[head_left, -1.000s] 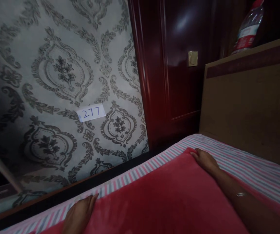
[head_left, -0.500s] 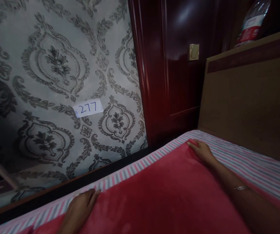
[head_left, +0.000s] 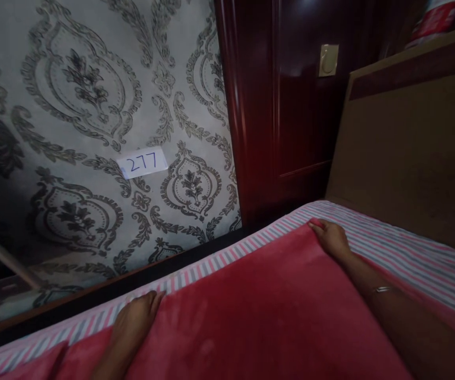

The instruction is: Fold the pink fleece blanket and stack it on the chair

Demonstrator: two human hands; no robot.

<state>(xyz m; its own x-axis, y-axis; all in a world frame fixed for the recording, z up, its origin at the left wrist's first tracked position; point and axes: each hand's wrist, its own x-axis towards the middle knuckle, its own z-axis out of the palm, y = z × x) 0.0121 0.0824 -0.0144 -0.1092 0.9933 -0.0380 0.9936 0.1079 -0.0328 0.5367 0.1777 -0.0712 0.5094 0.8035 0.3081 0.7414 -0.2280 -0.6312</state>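
Note:
A red, plush-looking blanket (head_left: 251, 311) lies over a bed sheet with pink, grey and white stripes (head_left: 393, 232). At the blanket's far right corner, my right hand (head_left: 332, 237) pinches the fabric between thumb and fingers. My left hand (head_left: 138, 314) is closed at the blanket's far edge on the left, its fingertips partly hidden in the cloth. Between the two hands the edge runs fairly straight, with a strip of striped sheet showing beyond it. A fold crosses the blanket to the left of my left wrist.
Behind the bed stands a patterned wall (head_left: 80, 158) with a paper label (head_left: 143, 162) reading 277. Dark red wood panelling (head_left: 302, 121) bears a switch plate (head_left: 329, 60). A large cardboard box (head_left: 409, 148) stands at the right, a bottle (head_left: 435, 24) on top. A pole (head_left: 8, 256) leans at left.
The view has tilted down slightly and shifted, so the bottle is now cut off by the top edge. Both hands keep their places on the blanket's edge, which looks a little straighter.

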